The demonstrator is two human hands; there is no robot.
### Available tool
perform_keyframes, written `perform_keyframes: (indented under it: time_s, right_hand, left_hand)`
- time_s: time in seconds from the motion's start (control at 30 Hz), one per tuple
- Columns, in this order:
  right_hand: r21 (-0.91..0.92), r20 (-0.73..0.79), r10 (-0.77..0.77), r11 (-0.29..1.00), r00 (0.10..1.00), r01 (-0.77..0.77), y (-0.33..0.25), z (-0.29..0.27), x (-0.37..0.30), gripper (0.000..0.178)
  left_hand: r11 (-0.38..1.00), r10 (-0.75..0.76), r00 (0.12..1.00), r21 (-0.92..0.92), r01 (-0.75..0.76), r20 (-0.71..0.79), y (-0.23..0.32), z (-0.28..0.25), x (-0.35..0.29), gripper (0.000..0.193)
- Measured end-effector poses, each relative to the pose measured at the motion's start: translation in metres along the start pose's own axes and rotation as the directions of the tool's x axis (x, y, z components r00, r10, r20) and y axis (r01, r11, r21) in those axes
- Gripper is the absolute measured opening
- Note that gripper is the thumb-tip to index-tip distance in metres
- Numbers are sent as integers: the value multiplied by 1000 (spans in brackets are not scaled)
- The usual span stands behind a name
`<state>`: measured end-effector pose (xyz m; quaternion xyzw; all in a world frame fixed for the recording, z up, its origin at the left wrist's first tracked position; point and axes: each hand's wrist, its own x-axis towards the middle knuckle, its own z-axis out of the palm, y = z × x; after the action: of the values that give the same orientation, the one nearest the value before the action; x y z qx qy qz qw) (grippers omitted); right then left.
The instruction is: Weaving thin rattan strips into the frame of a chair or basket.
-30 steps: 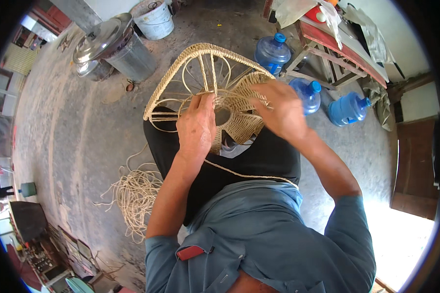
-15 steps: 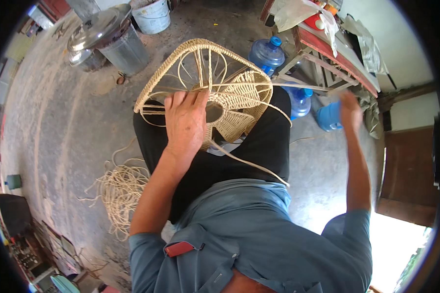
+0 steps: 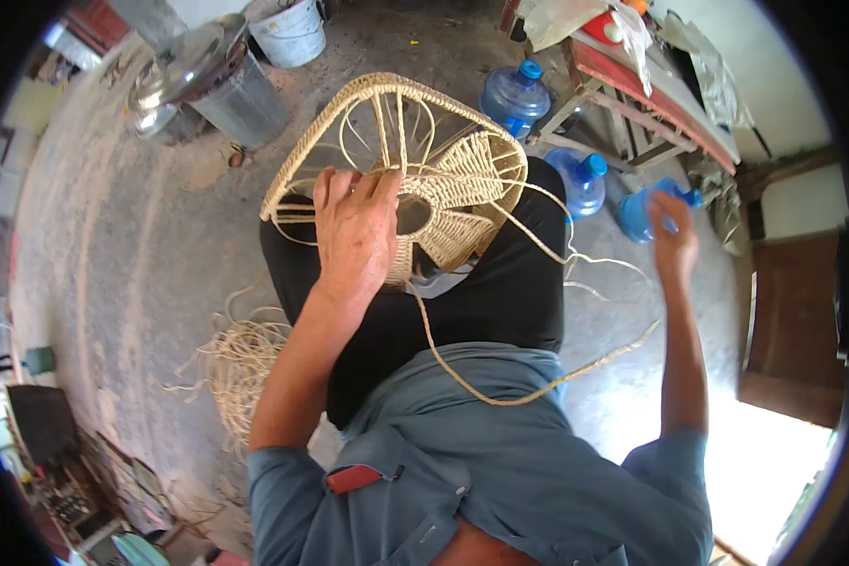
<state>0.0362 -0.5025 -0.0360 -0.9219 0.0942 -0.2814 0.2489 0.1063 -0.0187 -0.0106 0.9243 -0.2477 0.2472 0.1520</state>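
A half-woven straw-coloured basket (image 3: 462,179) with a braided rim rests on my lap, tilted. Its woven panels spread around a round hole, and bare ribs show at the upper left. My left hand (image 3: 357,231) grips the basket left of the hole, fingers bent over its upper edge and fingertips partly hidden. Out to the right, my right hand (image 3: 674,247) is raised and smeared by motion in front of a blue bottle; its fingers cannot be made out. One loose cord (image 3: 528,231) trails right from the woven panels. Another cord (image 3: 472,385) loops from the basket's bottom across my shirt.
A tangled heap of cord (image 3: 241,373) lies on the floor at left. Large blue water bottles (image 3: 516,99) stand at the right beside a red-edged wooden table (image 3: 637,94). A lidded metal bin (image 3: 241,99) and white bucket (image 3: 288,36) are at the far left.
The cord stretched taut toward my right hand now hangs slack in curls. The lower cord has swung into a wide loop. My left hand keeps its place on the basket.
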Motion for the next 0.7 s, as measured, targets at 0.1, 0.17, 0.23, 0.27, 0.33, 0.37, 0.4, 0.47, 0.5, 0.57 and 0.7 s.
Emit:
perform_keyframes:
  time_s: [0.1, 0.17, 0.23, 0.27, 0.33, 0.37, 0.4, 0.47, 0.5, 0.57, 0.7]
  right_hand:
    - [122, 130, -401, 914, 907, 386, -167, 57, 2, 23]
    - [135, 13, -538, 836, 843, 531, -197, 101, -4, 24]
    - [139, 80, -569, 819, 818, 556, -219, 128, -3, 20]
    - [142, 72, -559, 826, 826, 546, -223, 136, -1, 20]
    - [134, 80, -594, 803, 801, 581, -230, 146, 4, 18]
    - [134, 54, -614, 786, 787, 604, -232, 149, 6, 14]
    - [131, 53, -609, 790, 792, 599, -231, 150, 6, 14]
    - [115, 53, -640, 766, 766, 632, -228, 151, 7, 11]
    - [108, 56, -638, 769, 768, 631, -222, 147, 10, 11]
    - [-60, 92, -653, 750, 751, 659, -194, 124, 20, 14]
    - [-340, 117, -419, 835, 900, 433, -30, 52, 53, 31]
  left_hand:
    - [999, 38, 999, -36, -38, -11, 2, 5, 3, 38]
    - [999, 19, 1000, -39, -18, 14, 8, 12, 6, 39]
    - [1000, 19, 999, -8, -19, 26, 14, 12, 5, 39]
    - [1000, -6, 1000, 13, 5, 29, 17, 12, 3, 39]
    - [999, -19, 998, 30, 17, 59, 20, 8, 3, 39]
    - [999, -18, 998, 42, 16, 57, 20, 6, 4, 39]
    - [999, -17, 998, 50, 14, 54, 20, 5, 4, 39]
    - [999, -4, 999, 45, 3, 33, 21, 5, 2, 38]
    - [999, 0, 1000, 43, -1, 10, 21, 6, 2, 36]
    - [1000, -9, 1000, 28, 9, -5, 15, 8, 0, 35]
    - [999, -40, 997, -28, 38, -65, 14, 9, 1, 29]
